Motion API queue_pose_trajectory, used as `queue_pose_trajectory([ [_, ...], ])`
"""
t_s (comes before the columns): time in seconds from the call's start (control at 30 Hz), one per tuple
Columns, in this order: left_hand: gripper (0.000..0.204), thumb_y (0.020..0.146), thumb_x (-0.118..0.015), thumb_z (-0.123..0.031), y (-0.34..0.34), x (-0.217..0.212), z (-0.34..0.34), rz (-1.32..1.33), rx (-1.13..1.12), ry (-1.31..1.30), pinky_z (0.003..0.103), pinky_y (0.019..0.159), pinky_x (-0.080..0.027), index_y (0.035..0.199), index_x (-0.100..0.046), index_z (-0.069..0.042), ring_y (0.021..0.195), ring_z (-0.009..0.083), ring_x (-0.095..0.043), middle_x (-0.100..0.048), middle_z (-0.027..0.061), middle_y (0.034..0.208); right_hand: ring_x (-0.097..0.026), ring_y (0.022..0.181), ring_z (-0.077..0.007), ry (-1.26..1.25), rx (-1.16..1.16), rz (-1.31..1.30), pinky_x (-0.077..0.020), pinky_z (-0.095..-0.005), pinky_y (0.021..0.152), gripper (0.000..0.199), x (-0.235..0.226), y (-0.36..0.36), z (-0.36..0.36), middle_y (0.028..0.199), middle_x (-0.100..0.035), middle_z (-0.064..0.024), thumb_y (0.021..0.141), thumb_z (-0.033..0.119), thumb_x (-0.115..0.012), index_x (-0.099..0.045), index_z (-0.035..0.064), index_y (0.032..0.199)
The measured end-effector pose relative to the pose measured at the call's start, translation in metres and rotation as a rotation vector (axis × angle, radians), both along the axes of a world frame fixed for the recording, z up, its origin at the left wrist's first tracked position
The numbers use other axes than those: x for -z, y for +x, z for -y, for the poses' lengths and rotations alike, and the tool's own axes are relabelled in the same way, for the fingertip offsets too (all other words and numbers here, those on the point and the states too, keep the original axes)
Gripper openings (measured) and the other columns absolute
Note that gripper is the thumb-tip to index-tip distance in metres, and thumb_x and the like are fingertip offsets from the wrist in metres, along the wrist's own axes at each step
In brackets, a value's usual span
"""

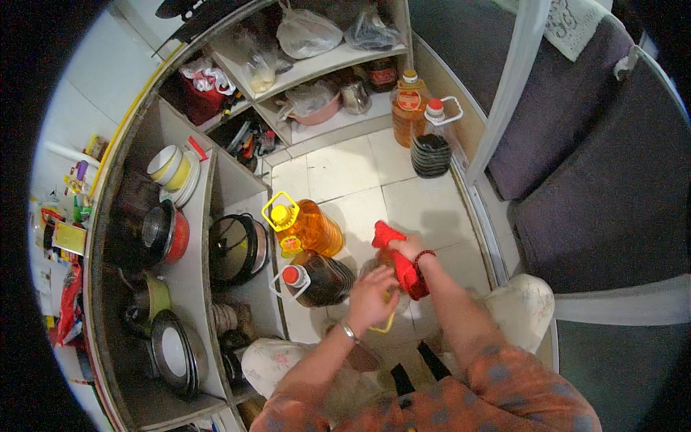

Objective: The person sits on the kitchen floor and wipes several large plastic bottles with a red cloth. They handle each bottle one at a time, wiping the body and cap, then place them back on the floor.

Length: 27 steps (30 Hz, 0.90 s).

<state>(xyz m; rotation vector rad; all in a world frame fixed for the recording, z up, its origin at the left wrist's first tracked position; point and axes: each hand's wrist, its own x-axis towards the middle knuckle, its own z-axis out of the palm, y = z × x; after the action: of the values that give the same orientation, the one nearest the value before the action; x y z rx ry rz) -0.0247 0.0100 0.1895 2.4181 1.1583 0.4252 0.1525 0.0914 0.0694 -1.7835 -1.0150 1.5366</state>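
Two hands work one bottle (392, 284) on the tiled floor (345, 169): my right hand (407, 248) grips a red cloth (400, 263) against its top, my left hand (371, 297) closes around its side. Just left of my left hand stand a dark jug with a red cap (317, 279) and, beyond it, an amber oil jug with a yellow handle (306, 227). Farther left, shelves (198, 259) hold pots and bowls.

Glossy clear plastic oil jug (306, 227) (yellow cap), soft red cloth (403, 266), smooth floor tiles (338, 169).
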Motion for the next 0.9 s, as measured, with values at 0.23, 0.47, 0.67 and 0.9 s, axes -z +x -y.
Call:
queue_pose_trajectory([
  [0.23, 0.015, 0.081, -0.063, -0.019, 0.001, -0.004, -0.043, 0.246, -0.348, -0.199, 0.039, 0.077, -0.051, 0.087, -0.066, -0.005, 0.087, 0.0332, -0.064, -0.068, 0.0165, 0.089, -0.063, 0.078, -0.0268, -0.095, 0.68, -0.289, -0.051, -0.0392, 0.071, 0.05, -0.004, 0.012, 0.071, 0.094, -0.064, -0.0141, 0.073, 0.026, -0.065, -0.058, -0.0057, 0.111],
  [0.47, 0.016, 0.085, -0.062, -0.015, 0.014, 0.011, -0.056, 0.313, -0.288, -0.07, 0.035, 0.074, -0.05, 0.088, -0.066, 0.0, 0.08, 0.0286, -0.065, -0.068, 0.0144, 0.085, -0.064, 0.08, -0.0246, -0.037, 0.567, -0.15, -0.0504, -0.0377, 0.072, 0.049, 0.018, 0.012, 0.06, 0.093, -0.066, -0.0133, 0.075, 0.032, -0.065, -0.06, 0.0008, 0.113],
  [0.67, 0.017, 0.088, -0.06, -0.016, -0.036, 0.032, -0.069, 0.311, -0.504, -0.135, 0.029, 0.067, -0.048, 0.089, -0.067, 0.0, 0.07, 0.015, -0.061, -0.066, 0.0079, 0.076, -0.065, 0.084, -0.0285, 0.261, 0.064, -0.082, -0.0512, -0.0384, 0.075, 0.046, -0.095, -0.025, 0.043, 0.096, -0.067, -0.0145, 0.078, 0.032, -0.064, -0.058, 0.0029, 0.112],
  [0.9, 0.021, 0.093, -0.056, -0.019, -0.052, 0.044, -0.069, 0.438, -0.491, -0.171, 0.028, 0.069, -0.046, 0.092, -0.063, 0.001, 0.074, 0.0129, -0.055, -0.062, 0.005, 0.079, -0.051, 0.113, -0.0364, 0.533, 0.132, 0.383, -0.0425, -0.045, 0.097, 0.052, -0.075, -0.046, 0.065, 0.118, -0.059, -0.0179, 0.078, 0.038, -0.063, -0.055, 0.004, 0.118],
])
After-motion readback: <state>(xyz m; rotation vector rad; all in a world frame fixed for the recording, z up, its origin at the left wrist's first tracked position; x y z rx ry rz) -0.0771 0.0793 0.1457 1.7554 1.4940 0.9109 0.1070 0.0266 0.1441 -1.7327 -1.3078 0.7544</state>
